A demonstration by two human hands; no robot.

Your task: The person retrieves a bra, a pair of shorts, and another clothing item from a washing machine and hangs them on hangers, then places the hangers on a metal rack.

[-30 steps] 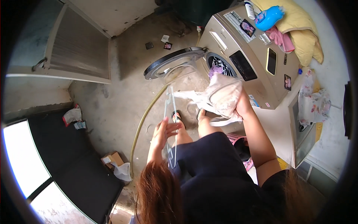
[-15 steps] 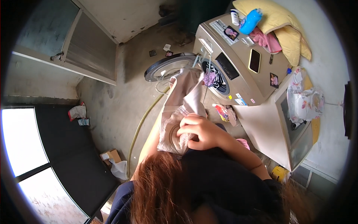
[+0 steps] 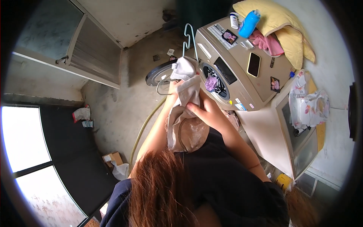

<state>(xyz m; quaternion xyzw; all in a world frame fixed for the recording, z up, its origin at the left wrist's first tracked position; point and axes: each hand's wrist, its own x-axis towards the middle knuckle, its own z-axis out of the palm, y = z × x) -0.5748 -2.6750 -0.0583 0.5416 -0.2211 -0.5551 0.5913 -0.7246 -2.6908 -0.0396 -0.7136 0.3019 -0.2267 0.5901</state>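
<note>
A beige, lace-trimmed bra hangs folded between my hands, its lower cup resting near my dark top. My right hand grips its right side, thumb pressed on the cloth and fingers tucked behind. Closed around its upper left part is my left hand, mostly covered by the fabric. A pale blue hanger sticks up beyond the bra, hook pointing away from me; a wire loop shows beside my left hand. Where the hanger meets the bra is hidden by cloth.
Ahead right stands a washing machine, its round door swung open and clothes in the drum. On top lie a phone, a blue bottle and pink gloves. A yellowish hose runs along the floor.
My right hand has moved up and away from the lace and now grips the bra's side. The bra has folded over, and the hanger's hook has risen into clear sight.
</note>
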